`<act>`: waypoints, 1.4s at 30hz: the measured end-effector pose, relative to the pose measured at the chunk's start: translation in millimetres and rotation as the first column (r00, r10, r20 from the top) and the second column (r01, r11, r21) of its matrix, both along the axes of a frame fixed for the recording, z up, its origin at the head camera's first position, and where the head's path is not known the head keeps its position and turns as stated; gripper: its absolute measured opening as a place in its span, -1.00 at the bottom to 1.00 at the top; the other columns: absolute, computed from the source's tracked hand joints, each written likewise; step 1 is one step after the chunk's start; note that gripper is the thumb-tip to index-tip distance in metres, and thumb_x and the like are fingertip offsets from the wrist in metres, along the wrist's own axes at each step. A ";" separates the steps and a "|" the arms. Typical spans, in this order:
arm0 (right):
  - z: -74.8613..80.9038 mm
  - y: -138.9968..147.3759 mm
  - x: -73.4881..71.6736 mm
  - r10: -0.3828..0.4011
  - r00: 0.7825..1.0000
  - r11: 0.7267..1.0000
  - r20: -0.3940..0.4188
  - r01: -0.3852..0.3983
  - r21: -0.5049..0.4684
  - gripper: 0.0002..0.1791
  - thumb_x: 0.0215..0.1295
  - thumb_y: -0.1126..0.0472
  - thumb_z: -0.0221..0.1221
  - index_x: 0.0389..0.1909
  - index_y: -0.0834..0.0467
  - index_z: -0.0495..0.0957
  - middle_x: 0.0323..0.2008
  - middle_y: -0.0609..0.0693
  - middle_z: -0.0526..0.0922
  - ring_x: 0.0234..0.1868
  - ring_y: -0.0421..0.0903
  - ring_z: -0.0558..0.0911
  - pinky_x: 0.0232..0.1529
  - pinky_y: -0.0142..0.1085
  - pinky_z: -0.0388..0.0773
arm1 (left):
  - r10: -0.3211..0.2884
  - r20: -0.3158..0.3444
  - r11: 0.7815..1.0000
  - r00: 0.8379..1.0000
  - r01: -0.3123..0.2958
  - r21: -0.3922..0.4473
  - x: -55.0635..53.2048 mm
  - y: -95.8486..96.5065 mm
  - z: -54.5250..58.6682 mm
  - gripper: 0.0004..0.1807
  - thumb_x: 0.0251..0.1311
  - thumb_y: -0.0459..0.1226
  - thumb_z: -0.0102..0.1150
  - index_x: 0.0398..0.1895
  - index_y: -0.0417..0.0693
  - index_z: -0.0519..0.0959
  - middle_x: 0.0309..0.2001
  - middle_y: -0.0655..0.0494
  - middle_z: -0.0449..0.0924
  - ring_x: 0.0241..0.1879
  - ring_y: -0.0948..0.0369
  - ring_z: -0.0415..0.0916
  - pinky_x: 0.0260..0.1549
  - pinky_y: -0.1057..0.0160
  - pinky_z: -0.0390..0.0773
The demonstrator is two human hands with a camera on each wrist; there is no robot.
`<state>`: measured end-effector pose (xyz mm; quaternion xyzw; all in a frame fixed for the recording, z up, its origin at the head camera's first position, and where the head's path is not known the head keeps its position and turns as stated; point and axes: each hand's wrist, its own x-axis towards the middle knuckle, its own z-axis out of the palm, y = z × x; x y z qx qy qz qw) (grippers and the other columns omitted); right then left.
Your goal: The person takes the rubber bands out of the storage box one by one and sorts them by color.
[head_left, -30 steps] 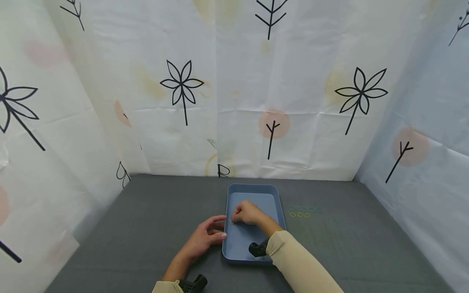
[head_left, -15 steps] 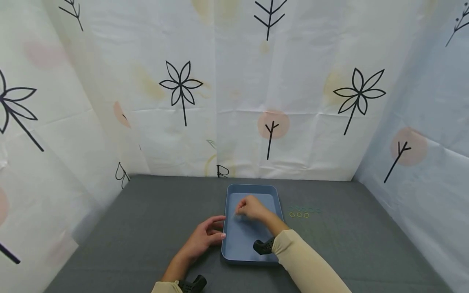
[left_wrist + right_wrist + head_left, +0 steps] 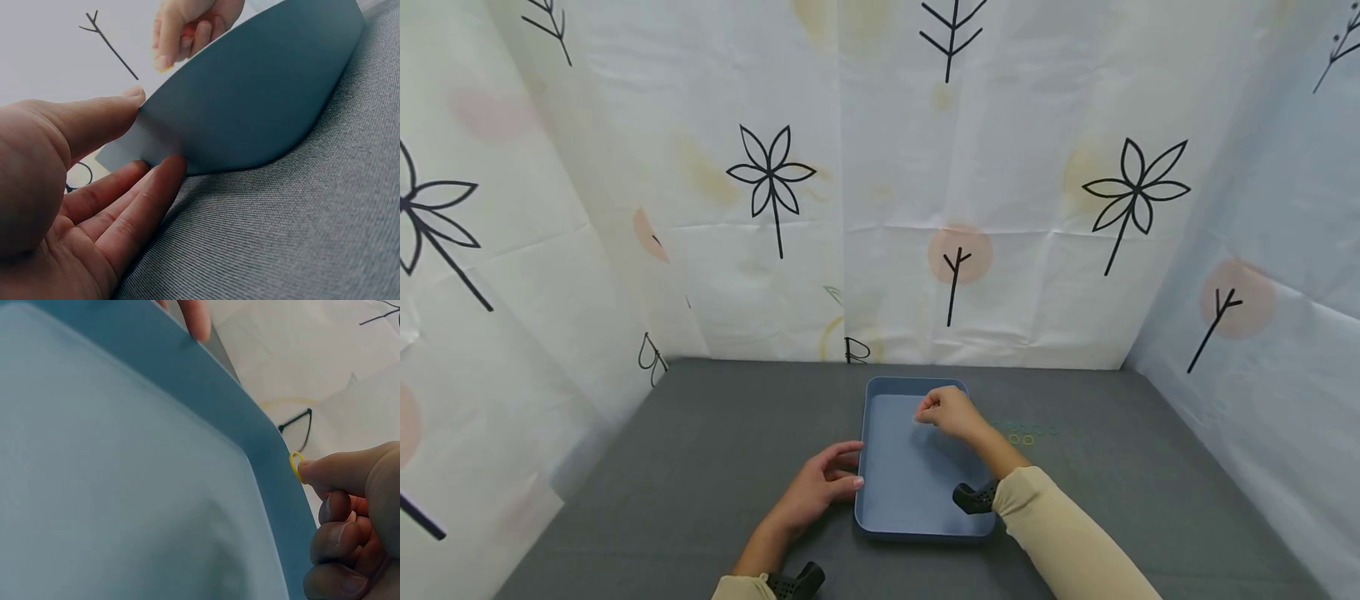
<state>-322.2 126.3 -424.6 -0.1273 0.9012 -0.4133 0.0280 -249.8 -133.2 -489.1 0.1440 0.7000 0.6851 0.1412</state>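
A shallow blue tray (image 3: 895, 500) lies on the table in the head view. My left hand (image 3: 816, 487) is at its left side, with thumb tip near the rim and the other fingertips against the outer wall, as the left wrist view shows. Over the tray's far right part, my right hand (image 3: 951, 411) pinches a small yellow ring (image 3: 293, 465) between thumb and index finger. In the right wrist view its other fingers are curled in. The tray floor under that hand carries its shadow.
To the right of the tray, two yellow rings (image 3: 1027, 440) and several green rings (image 3: 1053, 431) lie on the grey tabletop (image 3: 737, 417); the right arm partly covers that spot. White patterned cloth (image 3: 887, 167) surrounds the table at the back and sides.
My right hand has moved from the tray's left side towards its far right, rising as it goes. The leftmost yellow ring on the table is now hidden. The left hand stays put.
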 end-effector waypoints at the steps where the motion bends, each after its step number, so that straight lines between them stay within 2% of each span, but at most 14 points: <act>1: 0.1 3.7 0.2 -0.009 1.000 1.000 -0.002 0.009 0.002 -0.94 0.22 0.33 0.28 -0.43 0.22 0.62 -0.48 -0.06 0.57 -0.47 -0.14 0.43 -0.45 -0.29 0.39 | -0.001 -0.002 1.000 1.000 0.001 0.001 -0.1 0.0 -0.4 -0.37 0.24 -0.38 0.25 0.37 -0.24 0.30 0.16 -0.32 0.39 -0.01 -0.04 0.53 -0.14 0.05 0.61; 14: 4.1 46.6 7.0 -0.093 0.995 0.995 -0.045 0.092 -0.033 -0.94 0.27 0.36 0.22 -0.37 0.29 0.59 -0.45 0.01 0.57 -0.47 -0.12 0.42 -0.45 -0.25 0.39 | -0.003 -0.014 1.000 1.000 0.003 0.004 -0.2 -0.1 -1.2 -0.37 0.24 -0.37 0.25 0.36 -0.25 0.29 0.18 -0.33 0.39 0.00 -0.05 0.53 -0.11 0.02 0.60; 20: 0.4 69.1 7.3 -0.095 0.994 0.995 -0.054 0.095 -0.009 -0.94 0.29 0.36 0.19 -0.36 0.30 0.57 -0.47 0.05 0.55 -0.53 -0.12 0.38 -0.51 -0.26 0.35 | 0.000 -0.014 1.000 1.000 0.000 0.002 -0.3 0.0 -1.4 -0.38 0.25 -0.37 0.25 0.36 -0.24 0.30 0.17 -0.31 0.39 0.00 -0.04 0.53 -0.11 0.03 0.60; 27: -2.7 90.8 10.6 -0.127 0.990 0.992 -0.062 0.128 0.014 -0.91 0.28 0.36 0.21 -0.39 0.32 0.55 -0.45 0.05 0.58 -0.47 -0.11 0.43 -0.45 -0.24 0.40 | -0.001 -0.015 1.000 1.000 0.001 0.001 0.3 0.6 -1.1 -0.37 0.25 -0.37 0.25 0.37 -0.25 0.29 0.17 -0.32 0.39 0.00 -0.05 0.53 -0.11 0.04 0.60; 32: -4.2 102.3 14.2 -0.136 0.989 0.990 -0.061 0.138 0.029 -0.89 0.28 0.36 0.21 -0.40 0.34 0.54 -0.45 0.08 0.59 -0.50 -0.11 0.42 -0.50 -0.24 0.38 | 0.003 -0.014 1.000 1.000 -0.003 -0.012 -0.4 0.5 -0.9 -0.38 0.25 -0.36 0.24 0.36 -0.23 0.30 0.16 -0.30 0.40 -0.01 -0.03 0.54 -0.10 0.06 0.60; 42: -18.3 126.9 14.4 -0.171 0.983 0.982 -0.072 0.175 0.067 -0.88 0.25 0.38 0.20 -0.44 0.35 0.54 -0.50 0.03 0.57 -0.52 -0.12 0.43 -0.51 -0.24 0.40 | 0.005 -0.008 1.000 1.000 -0.005 -0.023 -0.6 -0.2 -1.9 -0.38 0.26 -0.35 0.24 0.37 -0.21 0.29 0.18 -0.28 0.40 0.00 -0.03 0.53 -0.11 0.06 0.60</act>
